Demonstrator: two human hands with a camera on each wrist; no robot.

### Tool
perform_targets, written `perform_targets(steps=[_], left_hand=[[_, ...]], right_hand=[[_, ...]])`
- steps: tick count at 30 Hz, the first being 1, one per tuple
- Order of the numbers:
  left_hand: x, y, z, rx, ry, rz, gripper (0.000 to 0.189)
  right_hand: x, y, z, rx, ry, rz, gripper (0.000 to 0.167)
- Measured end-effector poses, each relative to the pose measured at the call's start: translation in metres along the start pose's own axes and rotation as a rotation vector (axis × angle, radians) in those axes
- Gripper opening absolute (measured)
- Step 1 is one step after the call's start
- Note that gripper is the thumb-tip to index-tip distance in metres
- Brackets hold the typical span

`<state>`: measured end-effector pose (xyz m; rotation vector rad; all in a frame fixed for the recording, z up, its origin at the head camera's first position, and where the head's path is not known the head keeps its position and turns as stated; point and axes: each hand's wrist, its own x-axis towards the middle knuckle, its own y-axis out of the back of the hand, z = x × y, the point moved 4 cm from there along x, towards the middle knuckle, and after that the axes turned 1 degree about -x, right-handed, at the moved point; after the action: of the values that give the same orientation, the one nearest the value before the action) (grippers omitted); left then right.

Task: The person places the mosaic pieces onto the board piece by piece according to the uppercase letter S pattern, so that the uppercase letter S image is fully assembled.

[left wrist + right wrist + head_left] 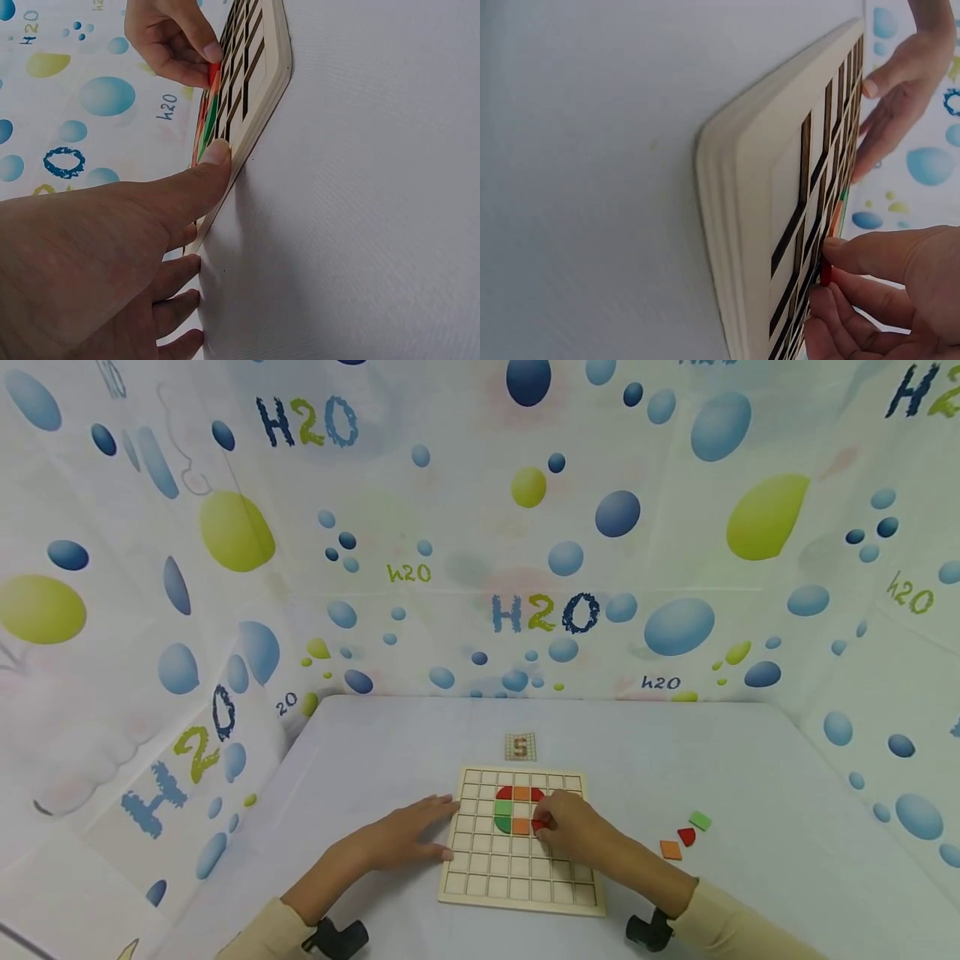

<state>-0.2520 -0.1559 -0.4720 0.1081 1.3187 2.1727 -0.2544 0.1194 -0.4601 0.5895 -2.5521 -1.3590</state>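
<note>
A square wooden grid board [487, 887] lies on the white table, with red, orange and green tiles set in several of its upper cells. My right hand [573, 828] is over the board and pinches a red tile [826, 271] between thumb and fingers, right at the cell beside the lower orange tile [521, 827]. On the left side, my left hand [411, 835] rests with fingers spread along the board's edge. In the left wrist view the thumb [217, 152] of that hand lies on the wooden rim.
Beyond the board lies a small gridded card [521, 747] with an S-like figure. To the right are a loose green tile [700, 820], a red tile [686, 837] and an orange tile [671, 850]. A patterned cloth [465, 527] hangs behind the table.
</note>
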Motion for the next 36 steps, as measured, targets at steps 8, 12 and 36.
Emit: perform_targets(steps=[8,12,36], left_hand=[[0.000,0.001,0.000,-0.003,0.001,0.002,0.082],[0.000,0.000,0.000,0.000,-0.003,0.005,0.082],[-0.003,0.003,0.005,0.005,0.000,0.011,0.083]], right_hand=[[-0.002,-0.001,-0.002,-0.001,-0.001,0.000,0.014],[-0.003,0.000,0.000,0.006,-0.010,-0.005,0.013],[-0.058,0.101,0.115,0.017,-0.117,0.141,0.035]])
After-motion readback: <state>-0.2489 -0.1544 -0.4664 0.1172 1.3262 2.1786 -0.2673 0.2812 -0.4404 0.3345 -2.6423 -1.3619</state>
